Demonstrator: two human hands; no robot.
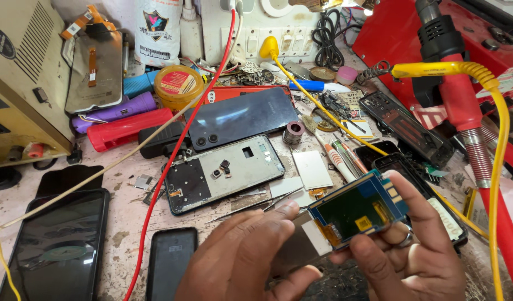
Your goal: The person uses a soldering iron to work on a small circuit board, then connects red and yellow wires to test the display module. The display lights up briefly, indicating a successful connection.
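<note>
My right hand (pixel 412 251) grips a small rectangular display module (pixel 354 209) with a blue frame, a dark green face and an orange flex tab. My left hand (pixel 240 259) pinches the silvery flat panel (pixel 298 245) attached at the module's left end, thumb and fingers closed on it. Both hands are low in the centre of the view, above the worn table. A ring sits on a finger of my right hand.
An opened phone frame (pixel 223 173) with loose camera parts lies ahead, a dark phone back (pixel 240 117) behind it, tweezers (pixel 256 203) beside my left hand. Dark phones (pixel 56 245) (pixel 170 262) lie at left. Red wire (pixel 178 150), yellow cable (pixel 496 167), red hot-air tool (pixel 451 83) crowd the right.
</note>
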